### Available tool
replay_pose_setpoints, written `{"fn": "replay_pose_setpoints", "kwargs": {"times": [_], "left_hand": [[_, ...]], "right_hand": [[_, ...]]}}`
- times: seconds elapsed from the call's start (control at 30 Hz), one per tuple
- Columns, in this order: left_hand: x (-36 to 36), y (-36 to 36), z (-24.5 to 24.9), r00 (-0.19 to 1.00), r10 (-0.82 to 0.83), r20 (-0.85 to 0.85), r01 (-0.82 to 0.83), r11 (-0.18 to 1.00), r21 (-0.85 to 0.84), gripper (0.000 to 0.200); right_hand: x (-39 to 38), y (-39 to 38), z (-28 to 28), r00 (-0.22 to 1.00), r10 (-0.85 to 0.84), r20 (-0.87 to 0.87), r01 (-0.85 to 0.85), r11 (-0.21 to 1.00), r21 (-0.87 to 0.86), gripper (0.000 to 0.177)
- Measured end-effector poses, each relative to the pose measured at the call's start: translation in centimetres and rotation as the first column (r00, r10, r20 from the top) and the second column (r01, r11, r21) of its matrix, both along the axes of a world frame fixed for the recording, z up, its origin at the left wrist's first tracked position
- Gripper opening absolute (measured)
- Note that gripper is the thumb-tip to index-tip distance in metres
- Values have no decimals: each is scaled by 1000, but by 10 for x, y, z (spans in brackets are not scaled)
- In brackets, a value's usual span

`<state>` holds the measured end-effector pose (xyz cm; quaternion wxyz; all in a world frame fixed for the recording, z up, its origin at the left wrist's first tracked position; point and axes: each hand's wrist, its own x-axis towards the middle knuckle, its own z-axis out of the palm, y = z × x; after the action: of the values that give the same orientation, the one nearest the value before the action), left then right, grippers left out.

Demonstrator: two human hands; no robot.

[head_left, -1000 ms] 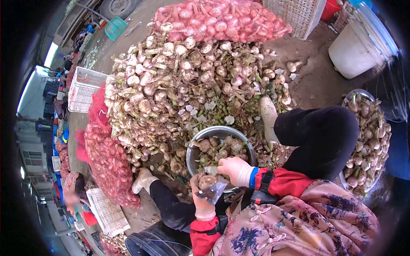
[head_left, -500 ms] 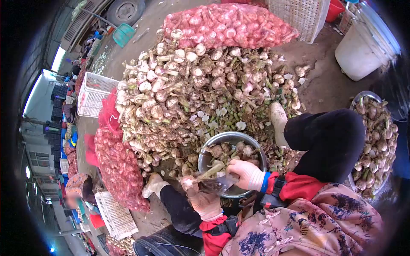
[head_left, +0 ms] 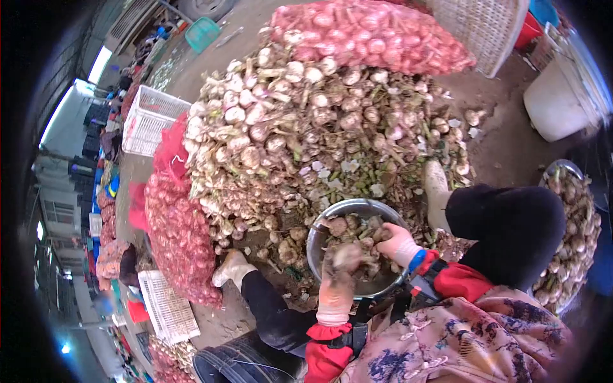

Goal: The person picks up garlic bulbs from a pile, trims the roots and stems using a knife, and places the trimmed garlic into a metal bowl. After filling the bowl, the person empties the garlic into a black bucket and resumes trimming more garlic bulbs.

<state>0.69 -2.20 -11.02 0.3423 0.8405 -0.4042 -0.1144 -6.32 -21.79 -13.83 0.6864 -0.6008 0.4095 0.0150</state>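
Note:
A metal basin [head_left: 311, 250] stands between my legs with several dirty garlic bulbs [head_left: 371, 226] inside it. My left hand [head_left: 336, 295], in a pale glove soiled at the fingers, is closed around a garlic bulb [head_left: 348, 256] over the basin's near left side. Motion blurs that bulb and my fingertips. Over the right part of the basin, my right hand [head_left: 401, 246], also gloved, has its fingers bent down among the garlic. What those fingers hold is hidden. No blade can be made out in either hand.
A large garlic heap [head_left: 287, 121] spreads ahead. Red mesh sacks of garlic lie behind it [head_left: 370, 35] and at its left [head_left: 175, 230]. White crates [head_left: 153, 121] stand left. At right are a white bucket [head_left: 555, 102] and another garlic-filled basin [head_left: 565, 223].
Both hands have moved from the basin's near rim to over its inside. The blade seen earlier at my right hand no longer shows. The camera view has shifted slightly.

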Motion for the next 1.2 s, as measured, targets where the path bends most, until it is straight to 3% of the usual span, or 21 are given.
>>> {"fn": "replay_pose_setpoints", "kwargs": {"times": [0.03,0.07,0.1,0.13,0.2,0.27,0.3,0.33,0.4,0.53,0.6,0.7,0.73,0.8,0.87,0.93,1.0,1.07,1.13,1.17,1.2], "left_hand": [[3,-3,11,904,183,-386,-258,954,-152,42],[8,-9,27,639,247,-729,-533,825,-188,46],[21,-6,32,731,430,-531,-564,818,-113,56],[43,-1,25,716,563,-413,-636,769,-56,46],[88,10,-3,420,576,-701,-823,568,-26,40],[140,29,-58,586,700,-407,-758,652,29,41],[154,31,-71,548,772,-321,-738,627,249,45],[167,33,-85,543,772,-330,-738,626,252,45],[192,32,-121,737,676,20,-541,571,618,52],[208,10,-149,702,708,81,-542,457,706,58],[212,-1,-127,682,730,47,-507,425,750,64],[216,2,-105,670,711,-213,-552,669,498,74],[213,4,-94,674,709,-208,-552,670,496,74],[201,7,-59,802,590,-88,-560,795,232,75],[180,15,-26,854,501,-137,-490,865,107,77],[145,12,12,903,390,-182,-401,916,-26,80],[100,2,46,501,160,-851,-566,804,-182,80],[76,22,13,613,113,-782,-471,847,-247,81],[52,15,33,438,67,-896,-449,881,-153,72],[35,4,51,346,38,-938,-564,807,-175,65],[28,2,60,347,35,-937,-560,809,-177,65]], "right_hand": [[0,-3,12,999,-39,24,38,999,38,25],[-2,-3,-3,997,-44,70,45,999,-14,23],[-2,-1,-7,996,-52,76,54,998,-18,24],[0,0,-10,995,-61,83,64,998,-24,26],[4,1,-6,995,-39,88,36,999,33,27],[7,6,-22,994,60,96,-60,998,-9,33],[2,10,-35,994,89,69,-87,995,-40,35],[4,9,-24,992,116,41,-113,991,-70,37],[8,5,-7,969,235,-78,-245,955,-169,41],[19,-2,6,945,280,-168,-296,952,-81,39],[20,-5,5,945,295,-144,-297,955,9,36],[23,-9,13,948,269,-173,-280,959,-45,33],[23,-8,12,943,290,-162,-304,951,-63,33],[19,-3,9,948,298,-114,-316,929,-195,30],[22,-4,23,926,366,-94,-359,776,-518,25],[21,-3,39,923,381,-55,-351,772,-530,20],[17,3,48,895,413,166,-269,798,-539,19],[13,5,64,835,529,152,-337,709,-619,20],[9,11,69,775,624,100,-423,630,-652,23],[5,14,74,752,657,55,-463,586,-665,21],[2,15,79,706,708,25,-511,533,-674,22]]}}
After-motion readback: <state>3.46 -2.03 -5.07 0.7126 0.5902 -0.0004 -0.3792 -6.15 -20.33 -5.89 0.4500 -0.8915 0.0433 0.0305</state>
